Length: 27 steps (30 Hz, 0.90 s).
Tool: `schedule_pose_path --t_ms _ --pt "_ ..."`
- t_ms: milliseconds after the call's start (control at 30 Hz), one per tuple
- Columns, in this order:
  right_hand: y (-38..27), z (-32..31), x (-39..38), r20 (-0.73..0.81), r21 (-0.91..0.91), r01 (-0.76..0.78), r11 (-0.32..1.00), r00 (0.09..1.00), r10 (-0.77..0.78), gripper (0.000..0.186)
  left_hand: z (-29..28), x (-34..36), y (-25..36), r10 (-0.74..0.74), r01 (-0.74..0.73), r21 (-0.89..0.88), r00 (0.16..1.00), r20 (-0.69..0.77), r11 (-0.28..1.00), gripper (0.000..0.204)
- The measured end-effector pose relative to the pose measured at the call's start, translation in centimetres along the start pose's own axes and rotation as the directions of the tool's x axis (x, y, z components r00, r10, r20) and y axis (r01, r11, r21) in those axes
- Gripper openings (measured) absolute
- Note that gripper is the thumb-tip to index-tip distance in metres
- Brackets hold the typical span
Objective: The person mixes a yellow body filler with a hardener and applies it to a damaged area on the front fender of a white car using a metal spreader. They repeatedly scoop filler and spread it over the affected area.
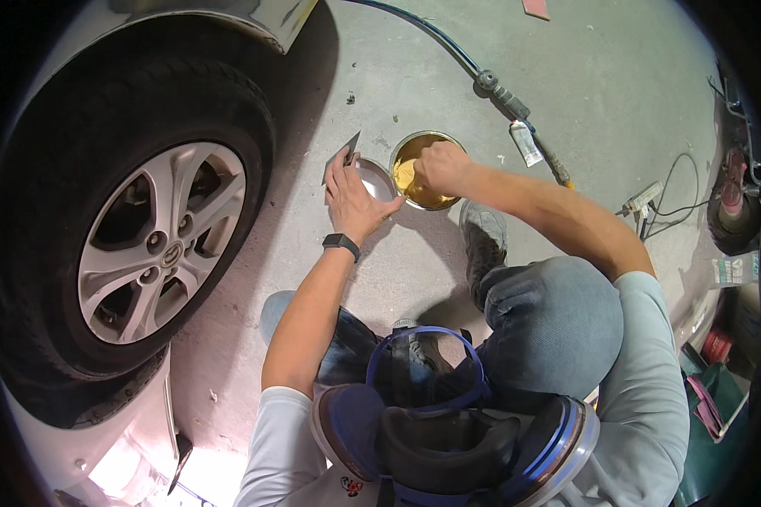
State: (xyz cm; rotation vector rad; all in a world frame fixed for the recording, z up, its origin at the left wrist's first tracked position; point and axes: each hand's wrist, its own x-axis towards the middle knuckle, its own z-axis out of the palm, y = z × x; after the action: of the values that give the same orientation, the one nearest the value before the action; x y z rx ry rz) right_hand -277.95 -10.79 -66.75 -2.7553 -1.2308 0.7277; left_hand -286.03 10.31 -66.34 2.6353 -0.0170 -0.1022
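An opened round metal can point(418, 133) of yellow putty point(404, 174) stands on the floor ahead of me. My right hand point(441, 171) reaches down into it, fingers closed; whatever they grip is hidden. Just left of the can, my left hand point(355, 198) holds a thin grey metal putty spreader point(353, 147) at its fingers. Its thumb extends toward the can's near rim. Between that hand and the can sits a round, pale, shallow lid point(375, 183), partly covered by the hand.
A car wheel point(173, 245) fills the left side, under a fender. A dark air hose point(435, 34) with a coupling point(503, 95) crosses the floor beyond the can, a white tube point(526, 142) beside it. A power strip point(643, 197) lies at right. A respirator point(448, 444) shows low.
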Motion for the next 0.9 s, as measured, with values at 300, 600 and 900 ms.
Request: schedule_pose_path --t_ms 300,600,900 --pt "-1.9 0.7 0.6 0.165 0.347 -0.406 0.845 0.914 0.371 0.028 0.3 0.0 -0.2 -0.027 0.027 0.004 1.000 0.003 1.000 0.111" --pt "-1.8 2.1 2.1 0.376 0.651 -0.662 0.371 0.706 0.601 0.031 0.5 -0.1 -0.4 -0.004 0.004 0.023 1.000 0.015 1.000 0.112" --pt "-3.0 4.7 1.3 0.333 0.845 -0.535 0.027 0.564 0.756 0.026 0.3 -0.1 -0.2 0.026 -0.026 0.036 1.000 0.004 0.999 0.112"
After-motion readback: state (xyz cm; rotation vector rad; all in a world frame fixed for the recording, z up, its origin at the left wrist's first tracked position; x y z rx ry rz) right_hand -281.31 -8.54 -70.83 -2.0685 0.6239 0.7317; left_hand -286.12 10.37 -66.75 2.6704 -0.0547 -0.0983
